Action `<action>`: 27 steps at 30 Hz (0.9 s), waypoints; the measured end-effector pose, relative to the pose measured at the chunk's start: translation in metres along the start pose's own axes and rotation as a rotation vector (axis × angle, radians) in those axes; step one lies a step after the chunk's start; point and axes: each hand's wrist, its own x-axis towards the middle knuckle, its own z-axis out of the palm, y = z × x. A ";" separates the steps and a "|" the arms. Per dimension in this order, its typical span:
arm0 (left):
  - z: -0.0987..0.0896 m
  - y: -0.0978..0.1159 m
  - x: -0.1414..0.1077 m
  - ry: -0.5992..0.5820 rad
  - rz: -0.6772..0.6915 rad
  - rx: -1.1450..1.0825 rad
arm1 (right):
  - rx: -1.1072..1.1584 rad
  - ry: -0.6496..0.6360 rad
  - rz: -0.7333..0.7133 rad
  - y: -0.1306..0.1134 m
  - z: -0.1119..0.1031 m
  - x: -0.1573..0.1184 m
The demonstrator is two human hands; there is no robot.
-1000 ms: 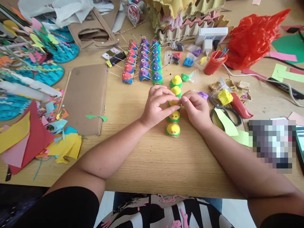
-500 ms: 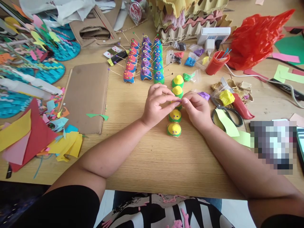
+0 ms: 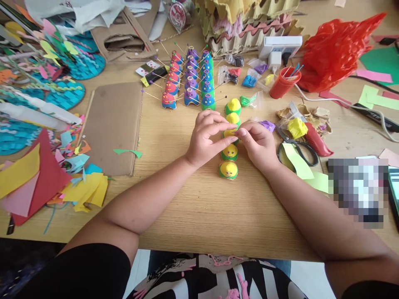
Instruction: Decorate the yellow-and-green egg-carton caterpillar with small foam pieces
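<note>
A column of yellow-and-green painted egg-carton cups stands in front of me. The two nearest, the front cup [image 3: 228, 170] and the one behind it [image 3: 230, 152], have small faces. My right hand [image 3: 257, 143] pinches a tiny purple strand of modelling clay [image 3: 235, 132] between thumb and index finger, over the middle cup [image 3: 228, 133]. On the other side of that cup, my left hand [image 3: 207, 137] has thumb and index finger apart, their tips close to the strand. The fingers partly hide the middle cup. Behind it stand two more yellow-topped cups [image 3: 232, 119].
Finished caterpillar rows [image 3: 191, 77] with toothpick feelers stand behind. Right are purple clay [image 3: 267, 125], black scissors [image 3: 304, 151], yellow clay [image 3: 297, 128], a red cup [image 3: 285, 82] and a red bag [image 3: 339, 54]. Left are a cardboard sheet [image 3: 110, 124] and paper scraps [image 3: 89, 187].
My left thumb and index finger have parted from around the purple strand, showing more of the middle cup. My right hand keeps its pinch, almost in place.
</note>
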 end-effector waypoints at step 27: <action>0.001 0.000 0.000 -0.044 0.002 0.006 | 0.099 -0.037 0.011 -0.001 0.001 -0.001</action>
